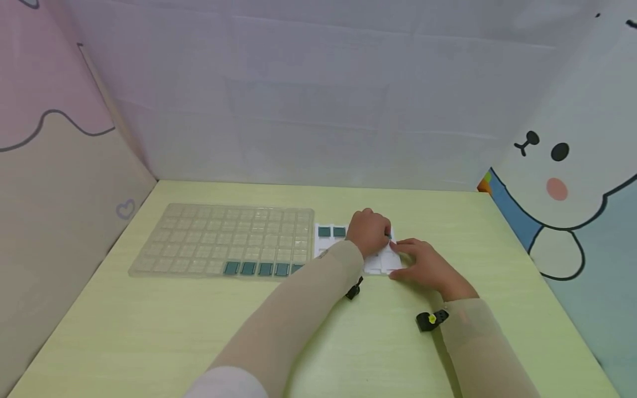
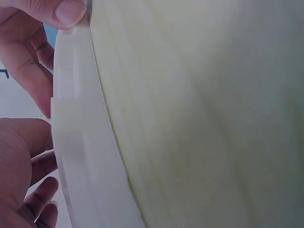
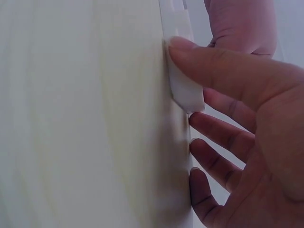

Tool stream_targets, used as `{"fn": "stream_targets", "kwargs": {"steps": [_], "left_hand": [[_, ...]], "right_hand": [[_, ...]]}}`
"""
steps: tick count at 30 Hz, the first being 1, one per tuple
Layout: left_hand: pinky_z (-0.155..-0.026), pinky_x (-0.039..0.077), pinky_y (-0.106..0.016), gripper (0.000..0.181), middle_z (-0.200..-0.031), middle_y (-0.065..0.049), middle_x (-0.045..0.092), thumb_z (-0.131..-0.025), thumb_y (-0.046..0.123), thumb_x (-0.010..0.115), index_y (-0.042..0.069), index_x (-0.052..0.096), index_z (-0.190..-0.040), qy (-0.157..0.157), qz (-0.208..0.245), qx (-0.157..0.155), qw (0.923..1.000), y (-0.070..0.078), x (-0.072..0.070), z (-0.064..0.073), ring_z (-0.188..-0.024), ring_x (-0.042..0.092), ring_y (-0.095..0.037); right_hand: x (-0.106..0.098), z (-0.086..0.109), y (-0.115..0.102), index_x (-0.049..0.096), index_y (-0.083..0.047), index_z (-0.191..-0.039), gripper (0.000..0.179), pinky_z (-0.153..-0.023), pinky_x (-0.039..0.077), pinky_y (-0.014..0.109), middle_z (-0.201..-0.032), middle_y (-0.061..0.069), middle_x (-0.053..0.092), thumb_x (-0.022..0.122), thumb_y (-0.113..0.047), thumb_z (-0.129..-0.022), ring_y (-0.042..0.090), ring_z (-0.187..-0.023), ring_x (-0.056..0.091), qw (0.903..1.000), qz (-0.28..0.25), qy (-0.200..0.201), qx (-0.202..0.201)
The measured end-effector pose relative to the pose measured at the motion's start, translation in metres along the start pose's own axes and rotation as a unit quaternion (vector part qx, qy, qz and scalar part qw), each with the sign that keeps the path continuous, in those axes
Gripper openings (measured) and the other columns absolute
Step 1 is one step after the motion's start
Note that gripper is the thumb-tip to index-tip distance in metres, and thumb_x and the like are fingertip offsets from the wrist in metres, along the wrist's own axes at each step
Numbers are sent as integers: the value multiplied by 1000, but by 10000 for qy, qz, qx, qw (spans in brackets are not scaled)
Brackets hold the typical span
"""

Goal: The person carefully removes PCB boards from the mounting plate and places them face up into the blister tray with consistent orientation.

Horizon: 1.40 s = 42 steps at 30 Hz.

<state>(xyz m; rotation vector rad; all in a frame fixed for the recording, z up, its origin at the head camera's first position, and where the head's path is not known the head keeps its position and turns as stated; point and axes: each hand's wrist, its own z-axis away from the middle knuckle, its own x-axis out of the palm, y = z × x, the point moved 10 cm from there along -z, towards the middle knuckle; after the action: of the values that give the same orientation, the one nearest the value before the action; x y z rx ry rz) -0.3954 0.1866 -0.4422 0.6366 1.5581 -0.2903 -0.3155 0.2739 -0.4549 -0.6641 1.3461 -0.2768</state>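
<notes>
A white tray [image 1: 382, 264] lies on the table with small dark teal square tiles [image 1: 324, 231] in its far left part. My left hand [image 1: 368, 231] is over its middle, fingers curled, pinching a small teal tile [image 1: 388, 236] of which only a sliver shows. At the right end my right hand [image 1: 423, 265] holds the tray, thumb at the near corner and a fingertip on top. The right wrist view shows this thumb [image 3: 213, 66] on the white corner, other fingers spread beyond it. In the left wrist view my left hand [image 2: 19, 166] is beside the tray's side.
A large clear plastic tray [image 1: 199, 237] with rows of square pockets adjoins the white tray on the left. Several teal tiles [image 1: 249, 268] sit in its near row. My left forearm [image 1: 303, 298] crosses in front of its near right corner. A white cloth wall [image 1: 318, 110] stands behind the table.
</notes>
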Motion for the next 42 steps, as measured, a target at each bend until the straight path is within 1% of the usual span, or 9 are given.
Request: {"fn": "stream_targets", "kwargs": {"steps": [7,13,20,25,28,30,34,38,42], "left_hand": [[-85,42,-31,10,-92,16,71,-97,33,71,31,80,-99,73,96,21,9999,-1,-4,0,-86,50,-11],[-85,42,-31,10,-92,16,72,-97,34,71,30,80,-100,132,105,106,9998,-1,-8,3,-87,50,-11],[-86,41,-31,5,-83,19,67,-95,32,74,31,79,-93,329,443,232,9982,-7,-6,8,-84,49,-10],[-88,42,-31,6,-86,20,69,-94,30,75,30,80,-95,361,717,294,9963,-9,-12,18,-86,49,-9],[-91,42,-30,8,-90,19,71,-96,29,73,29,81,-98,282,856,277,9955,-11,-17,27,-89,50,-9],[-93,42,-31,9,-91,19,72,-96,29,73,29,81,-100,299,888,300,9951,-13,-20,33,-91,51,-9],[-97,42,-32,9,-92,19,73,-96,29,73,29,81,-99,315,965,252,9945,-17,-27,42,-94,53,-10],[-98,42,-32,8,-91,19,72,-95,27,73,29,81,-97,309,1215,109,9920,-22,-31,50,-97,53,-11],[-96,43,-31,9,-89,20,70,-95,26,72,30,80,-95,320,1493,69,9882,-26,-31,58,-99,53,-11]], "right_hand": [[0,1,3,56,-4,-147,73,-113,32,64,-148,23,50,86,-28,-85,48,-139,40,9999,69,-24,69],[1,1,5,55,-6,-148,73,-113,31,65,-149,23,48,86,-29,-86,49,-140,37,9998,65,-68,155],[1,1,5,56,-7,-149,73,-113,31,65,-149,23,49,86,-30,-86,48,-140,38,9998,88,-71,187],[1,2,4,56,-5,-148,73,-112,32,65,-149,24,48,86,-31,-86,49,-140,37,9999,18,-63,149],[2,2,7,56,-6,-148,74,-113,31,65,-149,23,48,86,-31,-86,48,-140,37,9998,-54,-65,157],[3,2,8,55,-6,-148,74,-113,31,65,-150,23,48,86,-32,-86,48,-141,37,9998,-34,-78,168],[4,0,8,55,-7,-149,75,-113,30,65,-150,23,48,86,-31,-86,48,-141,37,9998,52,-85,167],[4,-2,6,55,-7,-149,74,-113,31,64,-150,23,48,86,-30,-86,48,-141,37,9998,82,-94,136],[4,-2,9,55,-7,-150,74,-114,30,65,-151,23,47,86,-31,-86,48,-142,35,9995,61,-144,266]]}}
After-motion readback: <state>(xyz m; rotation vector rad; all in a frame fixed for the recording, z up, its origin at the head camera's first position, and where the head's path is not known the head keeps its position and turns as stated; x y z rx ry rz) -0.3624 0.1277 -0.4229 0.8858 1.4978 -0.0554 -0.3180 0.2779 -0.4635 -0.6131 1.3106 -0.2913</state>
